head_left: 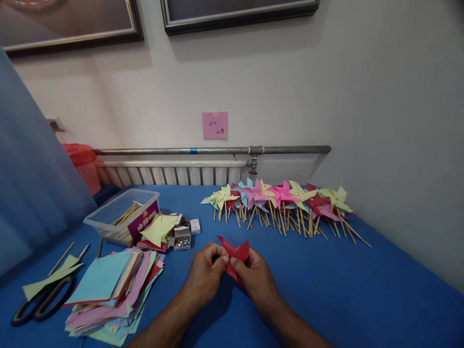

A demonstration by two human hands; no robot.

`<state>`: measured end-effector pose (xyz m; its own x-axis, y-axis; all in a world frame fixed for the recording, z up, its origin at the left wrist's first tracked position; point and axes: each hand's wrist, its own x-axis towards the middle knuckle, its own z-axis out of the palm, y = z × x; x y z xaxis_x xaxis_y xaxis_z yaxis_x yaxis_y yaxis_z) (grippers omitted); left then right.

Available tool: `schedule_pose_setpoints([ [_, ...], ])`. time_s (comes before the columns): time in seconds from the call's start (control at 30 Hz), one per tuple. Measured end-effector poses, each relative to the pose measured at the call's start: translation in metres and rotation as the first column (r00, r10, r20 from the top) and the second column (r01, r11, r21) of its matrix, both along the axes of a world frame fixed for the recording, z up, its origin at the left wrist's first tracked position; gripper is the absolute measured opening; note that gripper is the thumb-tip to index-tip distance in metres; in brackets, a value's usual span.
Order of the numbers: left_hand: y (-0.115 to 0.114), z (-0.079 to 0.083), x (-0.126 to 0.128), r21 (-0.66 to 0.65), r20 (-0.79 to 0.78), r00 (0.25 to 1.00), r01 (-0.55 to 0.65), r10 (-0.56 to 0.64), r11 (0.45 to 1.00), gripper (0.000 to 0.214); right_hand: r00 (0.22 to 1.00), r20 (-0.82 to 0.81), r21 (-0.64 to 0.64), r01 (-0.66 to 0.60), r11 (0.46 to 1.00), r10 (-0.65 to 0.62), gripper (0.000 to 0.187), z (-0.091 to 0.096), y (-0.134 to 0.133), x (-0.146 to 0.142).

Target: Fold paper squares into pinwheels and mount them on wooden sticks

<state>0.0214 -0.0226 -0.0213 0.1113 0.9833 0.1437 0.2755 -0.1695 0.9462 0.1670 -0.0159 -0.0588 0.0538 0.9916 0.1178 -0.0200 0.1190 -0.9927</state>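
A red paper pinwheel (240, 251) with folded blades is held above the blue tabletop, between both hands. My left hand (206, 270) pinches its left side, thumb and fingers pressed together near the middle. On the other side, my right hand (257, 280) is closed on the paper, its thumb over the front. Whether a pin sits between the fingertips is hidden. Just beyond my left hand stands a small open box of metal pins (181, 242), with a small white box (195, 226) beside it.
Finished pinwheels (282, 195) on sticks lie in a row at the back right. To the left are a stack of coloured paper squares (102, 279), black-handled scissors (55, 299), cut yellow paper (159, 229) and a clear plastic tub (121, 199) holding sticks.
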Motion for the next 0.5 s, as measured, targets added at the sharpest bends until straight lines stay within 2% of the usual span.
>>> schedule_pose_setpoints([
  [0.5,-0.0009,0.0005,-0.0001,0.028,-0.019,1.000,-0.014,0.015,0.999,0.014,0.998,-0.049,-0.030,-0.035,0.999,0.034,0.017,0.0019,-0.0029,-0.0001],
])
